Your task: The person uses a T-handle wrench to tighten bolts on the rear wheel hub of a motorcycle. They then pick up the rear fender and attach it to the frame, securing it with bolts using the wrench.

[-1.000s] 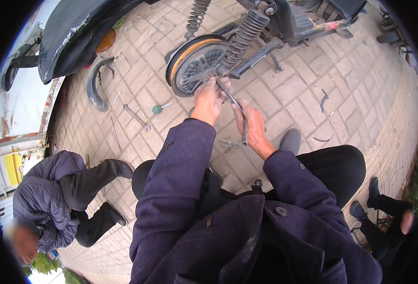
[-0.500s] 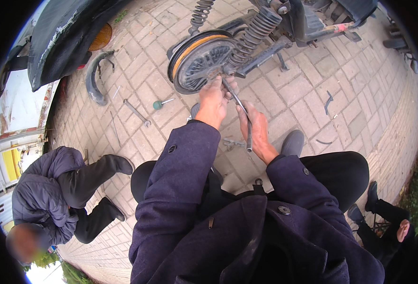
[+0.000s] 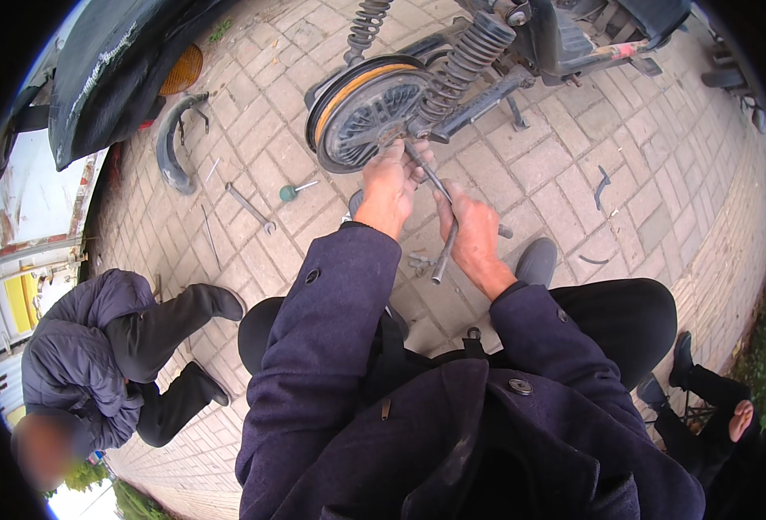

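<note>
No packages or labels show clearly; the nearest thing to a sign is a yellow panel (image 3: 17, 303) on a white surface at the far left edge, too small and bent by the lens to make out. An orange round reflector (image 3: 181, 69) sits under a dark curved body panel (image 3: 114, 65) at the upper left.

The left hand (image 3: 389, 184) is curled shut at the hub of the wheel (image 3: 364, 113), gripping the upper end of a long metal wrench (image 3: 442, 227) where it meets the axle. The right hand (image 3: 471, 232) is closed around the lower part of the same wrench, whose free end sticks out just below the fist. The wrench runs slanting from the wheel hub down toward the person.

The wheel, dark with an orange band along its rim, stands on edge in the middle far part of the scene, with a coiled shock spring (image 3: 465, 61) rising beside it on the right and the frame (image 3: 574, 56) beyond.

On the brick paving (image 3: 643, 173), left of the hands, lie a green-handled screwdriver (image 3: 296, 190), a spanner (image 3: 251, 208) and a curved dark mudguard (image 3: 173, 143). A crouching person in a grey padded jacket (image 3: 80, 355) is at the near left; another person (image 3: 721, 407) sits at the near right.
</note>
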`<state>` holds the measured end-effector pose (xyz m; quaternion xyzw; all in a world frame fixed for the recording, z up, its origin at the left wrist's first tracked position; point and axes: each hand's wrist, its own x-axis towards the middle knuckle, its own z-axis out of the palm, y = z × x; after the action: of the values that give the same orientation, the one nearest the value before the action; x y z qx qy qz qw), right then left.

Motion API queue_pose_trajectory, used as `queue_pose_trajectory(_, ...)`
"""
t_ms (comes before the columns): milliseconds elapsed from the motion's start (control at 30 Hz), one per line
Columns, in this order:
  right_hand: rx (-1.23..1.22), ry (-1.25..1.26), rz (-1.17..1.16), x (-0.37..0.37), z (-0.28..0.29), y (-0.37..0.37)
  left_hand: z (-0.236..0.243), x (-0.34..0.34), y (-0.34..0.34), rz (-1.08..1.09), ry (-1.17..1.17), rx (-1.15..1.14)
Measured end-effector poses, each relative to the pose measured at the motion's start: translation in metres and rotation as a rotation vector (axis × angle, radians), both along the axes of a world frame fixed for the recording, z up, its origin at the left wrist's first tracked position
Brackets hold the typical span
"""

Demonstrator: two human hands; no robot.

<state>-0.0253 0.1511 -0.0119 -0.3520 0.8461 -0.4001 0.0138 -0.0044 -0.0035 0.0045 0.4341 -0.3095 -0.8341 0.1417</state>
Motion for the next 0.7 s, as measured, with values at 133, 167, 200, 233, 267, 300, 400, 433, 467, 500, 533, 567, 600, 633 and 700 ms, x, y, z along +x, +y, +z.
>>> queue_pose_trajectory(133,-0.212,-0.815,0.023,-0.014,0.003,0.000,0.010,0.008,0.003,-0.063,-0.045,-0.071)
queue_pose_trajectory(167,-0.256,-1.155,0.012,-0.016,0.004,0.000,0.013,0.012,0.004,-0.090,-0.069,-0.105)
queue_pose_trajectory(200,-0.381,-1.480,0.080,-0.020,0.006,0.005,0.016,0.017,0.005,-0.121,-0.117,-0.137)
queue_pose_trajectory(233,-0.415,-1.588,0.076,-0.021,0.007,0.005,0.019,0.021,0.005,-0.154,-0.172,-0.171)
queue_pose_trajectory(267,-0.472,-1.688,0.087,-0.022,0.008,0.006,0.022,0.026,0.006,-0.189,-0.227,-0.208)
queue_pose_trajectory(300,-0.532,-1.787,0.101,-0.022,0.007,0.006,0.026,0.031,0.007,-0.220,-0.239,-0.240)
queue_pose_trajectory(400,-0.700,-2.072,0.072,-0.020,0.005,0.005,0.034,0.048,0.015,-0.310,-0.291,-0.322)
queue_pose_trajectory(433,-0.721,-2.081,0.089,-0.020,0.004,0.004,0.036,0.055,0.019,-0.335,-0.317,-0.337)
queue_pose_trajectory(467,-0.739,-2.087,0.097,-0.019,0.003,0.004,0.038,0.061,0.023,-0.358,-0.338,-0.352)
queue_pose_trajectory(500,-0.749,-2.092,0.086,-0.018,0.002,0.004,0.038,0.067,0.027,-0.378,-0.335,-0.324)
queue_pose_trajectory(533,-0.763,-2.108,0.098,-0.018,0.001,0.004,0.038,0.072,0.031,-0.394,-0.325,-0.298)
queue_pose_trajectory(567,-0.766,-2.120,0.096,-0.018,0.000,0.003,0.038,0.074,0.034,-0.408,-0.312,-0.271)
queue_pose_trajectory(600,-0.772,-2.121,0.093,-0.018,-0.001,0.003,0.036,0.074,0.035,-0.412,-0.296,-0.285)
queue_pose_trajectory(633,-0.766,-2.127,0.082,-0.018,-0.001,0.002,0.035,0.074,0.037,-0.417,-0.284,-0.297)
queue_pose_trajectory(700,-0.744,-2.132,0.040,-0.018,-0.003,0.001,0.031,0.074,0.040,-0.421,-0.259,-0.255)
